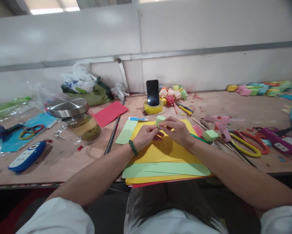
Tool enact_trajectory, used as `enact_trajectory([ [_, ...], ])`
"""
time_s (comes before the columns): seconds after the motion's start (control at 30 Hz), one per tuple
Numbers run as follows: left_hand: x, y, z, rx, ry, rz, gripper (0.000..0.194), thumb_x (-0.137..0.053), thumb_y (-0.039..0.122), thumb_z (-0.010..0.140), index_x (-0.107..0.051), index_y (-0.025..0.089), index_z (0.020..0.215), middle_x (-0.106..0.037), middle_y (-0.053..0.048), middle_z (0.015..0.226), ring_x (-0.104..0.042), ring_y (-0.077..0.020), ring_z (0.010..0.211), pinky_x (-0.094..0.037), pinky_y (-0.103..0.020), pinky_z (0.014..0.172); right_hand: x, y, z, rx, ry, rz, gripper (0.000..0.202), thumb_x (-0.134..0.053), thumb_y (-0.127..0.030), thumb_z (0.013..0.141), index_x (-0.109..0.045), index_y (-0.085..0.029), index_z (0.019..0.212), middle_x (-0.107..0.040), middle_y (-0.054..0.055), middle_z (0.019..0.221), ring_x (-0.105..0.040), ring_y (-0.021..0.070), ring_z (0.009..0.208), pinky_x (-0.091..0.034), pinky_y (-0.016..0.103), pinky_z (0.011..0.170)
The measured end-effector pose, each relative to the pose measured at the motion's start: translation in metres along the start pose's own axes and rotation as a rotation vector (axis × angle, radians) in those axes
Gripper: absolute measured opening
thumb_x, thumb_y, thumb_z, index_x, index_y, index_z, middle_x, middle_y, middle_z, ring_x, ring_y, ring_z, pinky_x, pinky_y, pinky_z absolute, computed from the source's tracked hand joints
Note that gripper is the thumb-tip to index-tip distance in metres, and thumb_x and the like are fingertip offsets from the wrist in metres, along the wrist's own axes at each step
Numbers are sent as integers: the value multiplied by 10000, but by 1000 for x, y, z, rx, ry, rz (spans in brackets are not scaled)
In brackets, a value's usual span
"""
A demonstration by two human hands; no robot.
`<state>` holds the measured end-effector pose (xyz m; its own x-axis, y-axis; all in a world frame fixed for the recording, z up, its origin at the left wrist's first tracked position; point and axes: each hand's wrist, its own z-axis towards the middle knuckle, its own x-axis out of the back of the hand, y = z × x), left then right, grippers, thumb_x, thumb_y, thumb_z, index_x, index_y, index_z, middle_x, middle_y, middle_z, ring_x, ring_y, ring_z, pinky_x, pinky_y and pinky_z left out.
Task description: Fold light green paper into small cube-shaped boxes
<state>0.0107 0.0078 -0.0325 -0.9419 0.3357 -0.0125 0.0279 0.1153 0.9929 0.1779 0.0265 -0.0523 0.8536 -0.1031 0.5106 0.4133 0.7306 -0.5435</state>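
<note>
My left hand, with a green bead bracelet at the wrist, is closed in a pinch at the middle of the table. My right hand meets it, its fingers closed on the same spot. Between the fingertips is a small light green paper piece, mostly hidden. Just behind the fingers shows a light green paper cube; I cannot tell whether it is touched. Both hands are above yellow paper sheets, with green strips along the near edge. Another green paper cube is right of my right hand.
A phone leans in a yellow tape roll, beside piled paper cubes. At right lie a pink glue gun and scissors. A lidded glass jug and a red sheet are at left.
</note>
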Motion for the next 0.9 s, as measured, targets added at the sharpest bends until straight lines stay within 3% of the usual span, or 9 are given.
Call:
enact_trajectory([
  [0.47,-1,-2,0,23,-22,-69,407,-712,519,729,-668,117,768,-717,-79,746,-670,-134,585,-512,-236,598,2,-4,-2,147,17,-153,201,-524,-188,869,-716,-234,910,-674,59,895,-647,144,757,-527,262,675],
  [0.7,-4,0,-3,-6,-15,-68,405,-708,523,725,-642,124,710,-683,-46,642,-667,-135,563,-513,-228,589,3,-7,0,199,29,-170,181,-523,-144,845,-680,-230,872,-661,49,884,-643,142,768,-525,256,671],
  [0.9,-5,0,-2,-23,-2,36,327,-655,423,795,-621,120,675,-691,-54,658,-651,-113,528,-495,-205,551,1,-7,-1,89,41,-62,115,-546,-158,818,-622,-224,875,-632,15,783,-594,123,664,-506,250,605],
])
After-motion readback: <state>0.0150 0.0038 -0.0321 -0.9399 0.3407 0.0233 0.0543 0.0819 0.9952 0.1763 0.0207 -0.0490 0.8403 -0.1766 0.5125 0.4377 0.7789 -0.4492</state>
